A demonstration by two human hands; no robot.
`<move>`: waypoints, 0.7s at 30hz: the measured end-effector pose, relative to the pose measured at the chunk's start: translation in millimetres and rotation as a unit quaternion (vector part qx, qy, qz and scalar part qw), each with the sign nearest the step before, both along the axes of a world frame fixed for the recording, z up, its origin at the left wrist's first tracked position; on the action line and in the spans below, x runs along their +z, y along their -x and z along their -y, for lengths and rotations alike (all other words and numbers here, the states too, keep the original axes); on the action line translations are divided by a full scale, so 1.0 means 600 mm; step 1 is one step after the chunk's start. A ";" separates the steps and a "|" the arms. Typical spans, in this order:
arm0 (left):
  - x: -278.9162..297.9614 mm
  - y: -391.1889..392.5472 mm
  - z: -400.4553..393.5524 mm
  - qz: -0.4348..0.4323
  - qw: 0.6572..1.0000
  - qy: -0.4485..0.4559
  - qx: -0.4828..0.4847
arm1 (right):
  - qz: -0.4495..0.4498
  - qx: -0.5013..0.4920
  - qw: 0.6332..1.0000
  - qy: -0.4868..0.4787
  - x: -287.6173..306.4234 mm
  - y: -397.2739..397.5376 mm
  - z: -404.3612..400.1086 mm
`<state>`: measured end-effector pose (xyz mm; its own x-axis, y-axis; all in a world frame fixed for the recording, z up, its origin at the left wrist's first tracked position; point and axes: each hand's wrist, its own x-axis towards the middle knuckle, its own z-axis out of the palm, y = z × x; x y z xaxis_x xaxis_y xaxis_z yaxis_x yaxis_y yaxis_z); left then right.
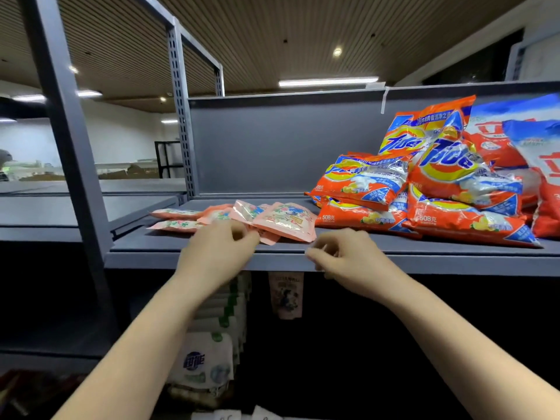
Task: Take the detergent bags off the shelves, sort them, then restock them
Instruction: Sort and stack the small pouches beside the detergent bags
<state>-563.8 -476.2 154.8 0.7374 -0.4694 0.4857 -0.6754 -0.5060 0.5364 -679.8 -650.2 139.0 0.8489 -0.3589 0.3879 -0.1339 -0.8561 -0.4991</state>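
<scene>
Several small pink detergent pouches point(285, 221) lie in a loose overlapping row on the grey top shelf point(394, 256). My left hand point(218, 253) rests at the shelf's front edge, its fingertips pinching the near corner of a pink pouch. My right hand point(345, 259) hovers just right of the pouches at the shelf edge, fingers loosely curled and holding nothing. To the right, orange Tide bags point(448, 189) are piled up, with red-and-blue bags point(533, 153) leaning behind them.
White detergent bags point(212, 353) stand stacked on the dark lower shelf under my left arm, and a small pouch point(286, 295) hangs below the shelf edge. A grey upright post point(69, 147) rises at left. Bare grey shelf boards point(75, 207) extend to the left.
</scene>
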 end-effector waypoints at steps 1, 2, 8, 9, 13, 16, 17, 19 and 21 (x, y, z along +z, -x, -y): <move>0.013 -0.011 0.000 0.019 1.000 0.018 0.003 | 0.021 -0.009 1.000 0.009 0.012 -0.008 0.002; 0.024 -0.023 0.003 0.035 0.999 0.024 0.006 | 0.039 -0.021 0.999 0.025 0.021 -0.018 0.004; 0.045 -0.099 0.043 0.075 0.994 -0.071 -0.046 | -0.013 -0.050 0.994 0.092 0.045 -0.078 0.026; 0.042 -0.107 0.050 0.076 0.991 -0.095 -0.061 | -0.044 -0.052 0.993 0.100 0.044 -0.086 0.027; 0.024 -0.130 0.070 0.078 0.979 -0.168 -0.088 | -0.082 -0.050 0.990 0.099 0.029 -0.110 0.032; 0.017 -0.142 0.081 0.098 0.977 -0.176 -0.069 | -0.086 -0.067 0.984 0.144 0.025 -0.118 0.040; 0.017 -0.144 0.084 0.112 0.974 -0.187 -0.056 | -0.080 -0.073 0.982 0.157 0.025 -0.119 0.043; 0.019 -0.147 0.090 0.139 0.965 -0.219 -0.025 | -0.047 -0.089 0.982 0.163 0.028 -0.119 0.049; 0.024 -0.150 0.093 0.160 0.954 -0.255 -0.007 | 0.009 -0.107 0.984 0.139 0.031 -0.118 0.056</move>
